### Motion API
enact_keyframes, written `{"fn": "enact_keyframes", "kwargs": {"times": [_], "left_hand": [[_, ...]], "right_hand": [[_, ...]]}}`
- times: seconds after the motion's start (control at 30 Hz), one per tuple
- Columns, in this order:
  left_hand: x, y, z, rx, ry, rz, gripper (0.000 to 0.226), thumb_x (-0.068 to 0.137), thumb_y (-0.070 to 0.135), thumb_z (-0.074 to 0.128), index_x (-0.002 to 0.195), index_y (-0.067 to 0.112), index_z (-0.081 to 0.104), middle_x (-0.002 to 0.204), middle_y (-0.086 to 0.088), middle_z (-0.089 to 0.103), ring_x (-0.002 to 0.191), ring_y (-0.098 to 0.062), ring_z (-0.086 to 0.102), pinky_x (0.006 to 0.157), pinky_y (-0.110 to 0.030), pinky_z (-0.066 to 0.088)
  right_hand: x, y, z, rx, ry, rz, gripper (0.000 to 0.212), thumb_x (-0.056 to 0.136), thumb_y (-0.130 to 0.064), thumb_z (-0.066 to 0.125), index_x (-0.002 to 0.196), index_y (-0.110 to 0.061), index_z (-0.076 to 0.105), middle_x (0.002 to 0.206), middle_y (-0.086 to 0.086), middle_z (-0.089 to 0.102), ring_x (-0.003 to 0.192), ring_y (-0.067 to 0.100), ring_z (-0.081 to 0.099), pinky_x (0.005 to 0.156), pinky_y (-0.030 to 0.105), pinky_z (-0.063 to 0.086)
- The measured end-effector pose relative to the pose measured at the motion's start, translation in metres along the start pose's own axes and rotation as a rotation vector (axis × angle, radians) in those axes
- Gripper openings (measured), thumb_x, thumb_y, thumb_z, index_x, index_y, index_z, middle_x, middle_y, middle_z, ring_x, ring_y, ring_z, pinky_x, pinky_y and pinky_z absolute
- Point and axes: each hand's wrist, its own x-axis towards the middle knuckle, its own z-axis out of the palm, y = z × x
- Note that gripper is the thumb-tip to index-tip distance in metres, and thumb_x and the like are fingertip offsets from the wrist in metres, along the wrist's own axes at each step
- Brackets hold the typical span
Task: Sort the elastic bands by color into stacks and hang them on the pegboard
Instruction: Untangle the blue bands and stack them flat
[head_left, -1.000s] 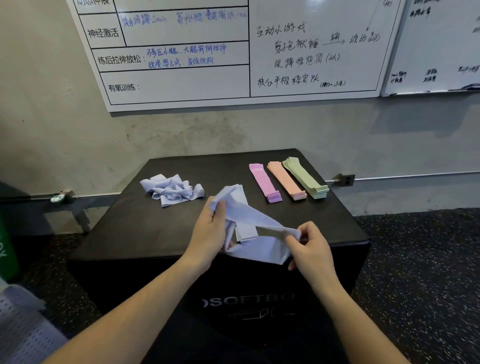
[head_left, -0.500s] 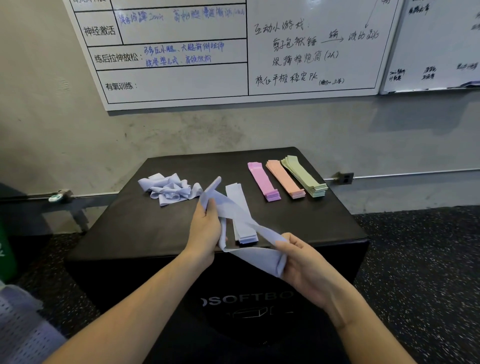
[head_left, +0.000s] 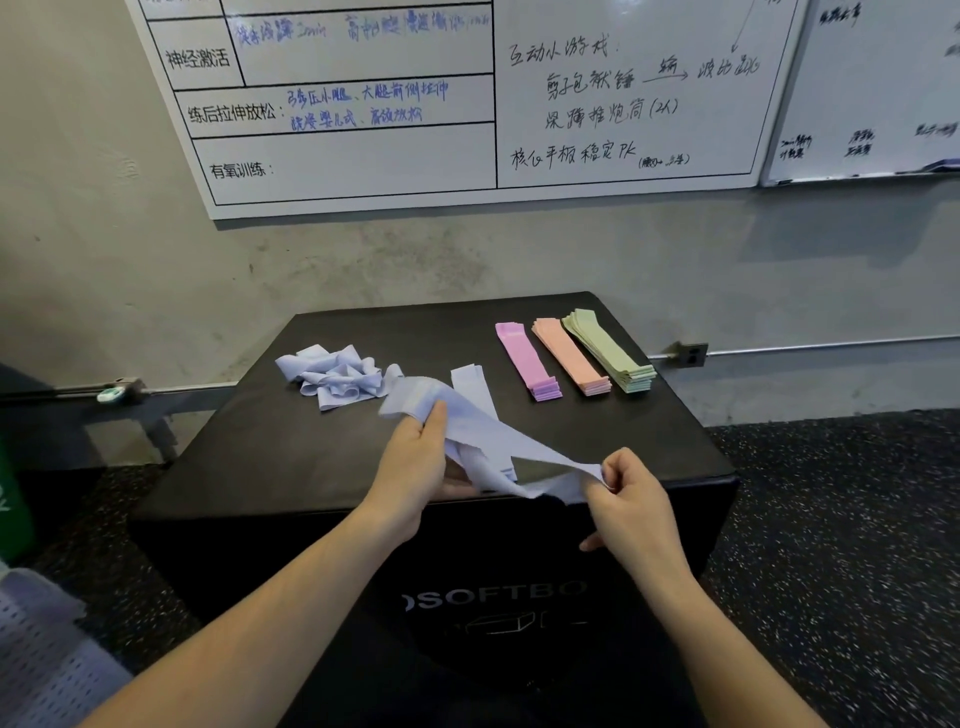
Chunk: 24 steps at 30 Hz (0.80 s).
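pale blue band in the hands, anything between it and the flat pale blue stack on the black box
Nothing visible does. The pale blue elastic band, gripped by the left hand and pinched by the right hand, hangs directly above the flat pale blue stack on the black padded box.

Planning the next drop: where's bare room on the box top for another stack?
Free: the box top's left front, below the loose pile, and the front right corner below the green stack. Crowded: the back right stacks, and mid-front, where both hands stretch a blue band.
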Motion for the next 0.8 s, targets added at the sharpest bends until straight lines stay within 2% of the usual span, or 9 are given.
{"fn": "enact_keyframes", "kwargs": {"times": [0.13, 0.2, 0.27, 0.33, 0.4, 0.5, 0.6, 0.73, 0.8], "left_hand": [[0.003, -0.001, -0.003, 0.090, 0.091, 0.070, 0.032, 0.109, 0.043, 0.037, 0.122, 0.021, 0.056, 0.091, -0.010, 0.065, 0.064, -0.017, 0.061, 0.044, -0.026, 0.048], [0.005, -0.003, -0.003, 0.088, 0.105, 0.102, 0.031, 0.110, 0.040, 0.036, 0.119, 0.020, 0.058, 0.080, -0.008, 0.059, 0.056, -0.013, 0.052, 0.042, -0.024, 0.042], [0.006, -0.006, 0.000, 0.064, 0.098, 0.083, 0.032, 0.110, 0.039, 0.036, 0.115, 0.018, 0.059, 0.075, -0.007, 0.058, 0.056, -0.013, 0.052, 0.045, -0.024, 0.041], [0.005, -0.006, 0.003, 0.080, 0.108, 0.072, 0.031, 0.110, 0.040, 0.035, 0.110, 0.019, 0.058, 0.066, -0.008, 0.057, 0.055, -0.015, 0.053, 0.046, -0.024, 0.041], [0.008, -0.005, 0.003, 0.117, 0.141, 0.098, 0.027, 0.110, 0.041, 0.034, 0.101, 0.026, 0.055, 0.060, -0.008, 0.053, 0.051, -0.016, 0.050, 0.045, -0.025, 0.040], [0.013, -0.003, -0.002, 0.140, 0.154, 0.138, 0.026, 0.110, 0.040, 0.032, 0.093, 0.035, 0.051, 0.059, -0.007, 0.050, 0.052, -0.015, 0.047, 0.048, -0.025, 0.037], [0.019, -0.005, -0.006, 0.140, 0.132, 0.137, 0.026, 0.111, 0.039, 0.033, 0.099, 0.031, 0.054, 0.064, -0.005, 0.047, 0.054, -0.013, 0.044, 0.049, -0.024, 0.035], [0.040, -0.007, -0.006, 0.141, 0.152, 0.149, 0.033, 0.110, 0.033, 0.032, 0.134, 0.021, 0.053, 0.088, -0.003, 0.053, 0.064, -0.012, 0.045, 0.051, -0.022, 0.033], [0.055, -0.005, -0.009, 0.182, 0.150, 0.144, 0.040, 0.108, 0.028, 0.032, 0.145, 0.020, 0.045, 0.101, -0.005, 0.058, 0.069, -0.011, 0.045, 0.053, -0.026, 0.033]], "right_hand": [[0.005, 0.001, -0.007, 0.140, -0.103, 0.041, 0.025, 0.096, -0.009, 0.060, 0.076, -0.014, 0.047, 0.067, 0.006, 0.050, 0.060, 0.016, 0.048, 0.049, 0.031, 0.049], [0.007, 0.000, -0.006, 0.233, -0.169, 0.079, 0.028, 0.097, -0.018, 0.065, 0.072, -0.016, 0.052, 0.071, 0.002, 0.054, 0.068, 0.014, 0.052, 0.061, 0.030, 0.049], [0.008, 0.001, -0.003, 0.319, -0.107, 0.090, 0.033, 0.095, -0.018, 0.067, 0.067, -0.020, 0.049, 0.067, 0.000, 0.048, 0.067, 0.016, 0.044, 0.061, 0.032, 0.040], [0.011, 0.004, -0.003, 0.182, 0.043, -0.020, 0.035, 0.092, -0.010, 0.065, 0.068, -0.019, 0.041, 0.065, -0.002, 0.038, 0.064, 0.014, 0.034, 0.058, 0.033, 0.031], [0.014, 0.003, -0.006, -0.028, 0.107, -0.128, 0.028, 0.088, -0.003, 0.062, 0.076, -0.014, 0.039, 0.068, -0.005, 0.045, 0.062, 0.011, 0.038, 0.059, 0.031, 0.034], [0.017, 0.004, -0.009, 0.108, 0.033, -0.015, 0.029, 0.087, 0.000, 0.063, 0.091, -0.018, 0.040, 0.096, -0.007, 0.070, 0.078, 0.009, 0.059, 0.070, 0.027, 0.045], [0.018, 0.005, -0.011, 0.357, -0.095, 0.118, 0.037, 0.083, -0.006, 0.073, 0.098, -0.022, 0.043, 0.094, 0.007, 0.062, 0.077, 0.018, 0.056, 0.071, 0.035, 0.048], [0.016, 0.000, -0.015, 0.282, -0.243, 0.063, 0.035, 0.086, -0.015, 0.077, 0.108, -0.031, 0.055, 0.083, 0.004, 0.055, 0.065, 0.016, 0.055, 0.059, 0.030, 0.047], [0.017, 0.000, -0.017, 0.190, -0.278, 0.021, 0.027, 0.083, -0.022, 0.081, 0.101, -0.032, 0.063, 0.088, 0.004, 0.059, 0.068, 0.015, 0.060, 0.062, 0.027, 0.051]]}}
